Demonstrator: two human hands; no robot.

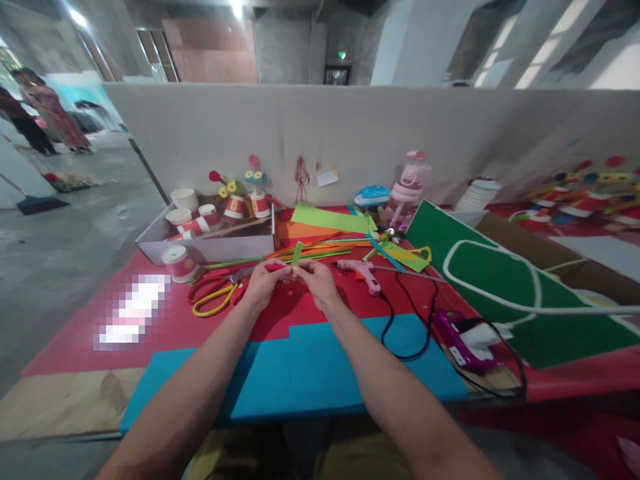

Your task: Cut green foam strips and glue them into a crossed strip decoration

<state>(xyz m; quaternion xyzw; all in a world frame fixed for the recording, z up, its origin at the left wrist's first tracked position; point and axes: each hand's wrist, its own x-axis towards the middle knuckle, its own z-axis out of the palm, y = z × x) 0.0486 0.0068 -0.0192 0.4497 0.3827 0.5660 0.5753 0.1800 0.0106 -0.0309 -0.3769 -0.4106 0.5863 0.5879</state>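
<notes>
Left of the pink glue gun [367, 272], farthest off, a white box [225, 250] with cups in it, and one paper cup [179, 264] standing just in front of it. Nearer the gun, same side: the yellow-handled scissors [205, 314], lying flat on the red table cover [165, 300].

Next, just left of the gun, my left hand [263, 283]: fingers curled, tips pinched at the lower end of the short green strip [298, 252]. Exact contact too small to tell. Strip sits between my two hands, free end pointing up and away from me. My right hand [317, 280], closest to the gun, fingertips closed on that same low end.

Handling, my judgement: light pinch, both sets of tips level, pressure even so thin stock doesn't crease off line; small finger moves, wrists low, strip square to my view. Right forearm well off the gun's nozzle, in case it's hot; can't tell if it is.

In front of the gun, toward me, a blue sheet [275, 373]. Right of it: black cord [391, 313], purple case [457, 340], then the green board [430, 240], tilted. Cord loop could snag a sleeve or elbow.
</notes>
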